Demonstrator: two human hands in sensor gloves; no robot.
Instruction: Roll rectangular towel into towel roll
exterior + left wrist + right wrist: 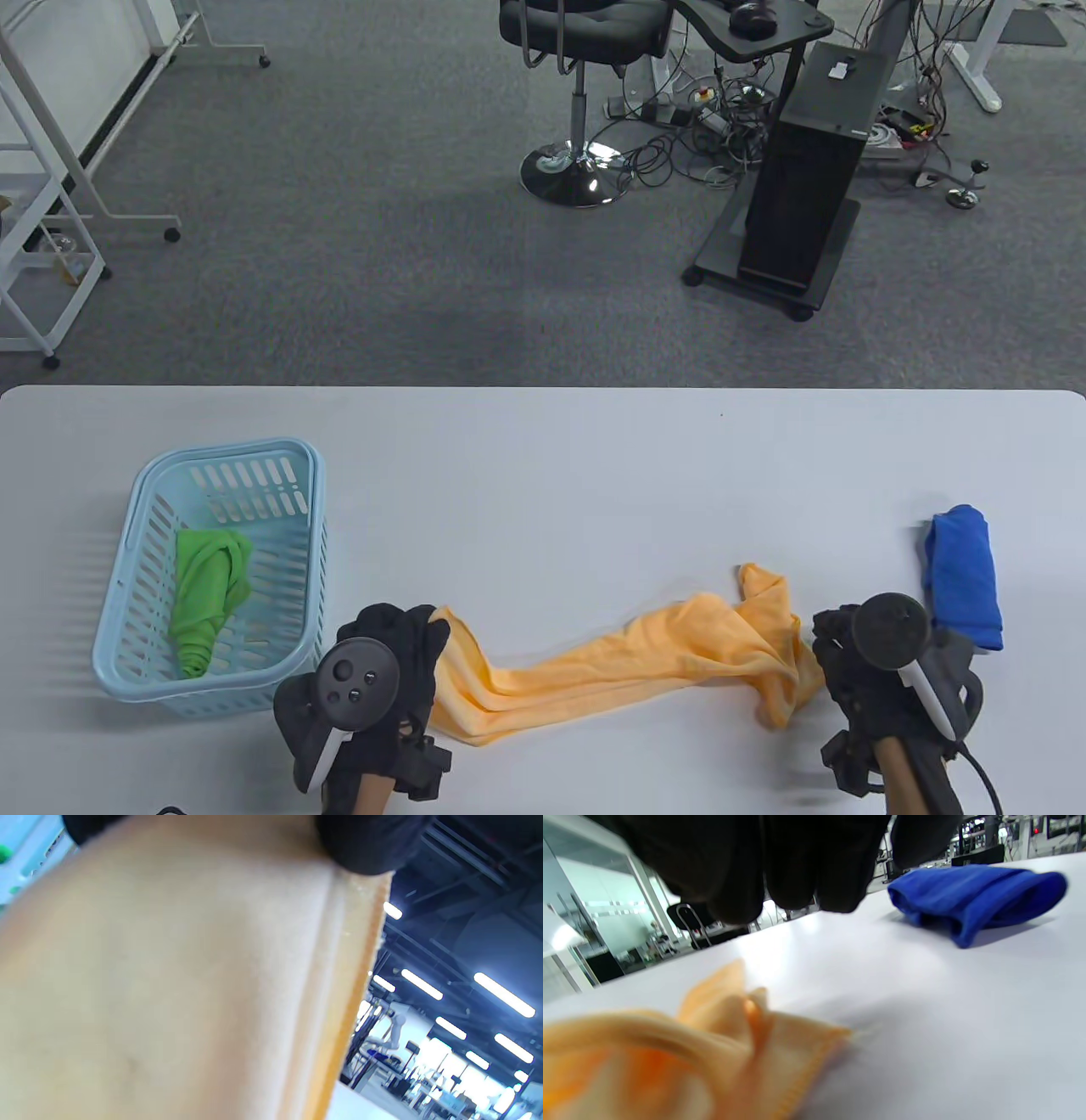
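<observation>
The orange towel (628,662) lies bunched in a long rope across the near part of the white table (551,475). My left hand (407,637) grips its left end; in the left wrist view the orange towel (169,984) fills most of the picture under the black glove (369,844). My right hand (836,658) sits at the crumpled right end of the towel. In the right wrist view its fingers (797,866) hang above the table with nothing between them, and the orange towel (670,1060) lies below and to the left.
A light blue basket (229,450) stands at the left with a green towel (208,594) inside. A folded blue towel (963,577) lies at the right, just beyond my right hand, also visible as the blue towel (971,895).
</observation>
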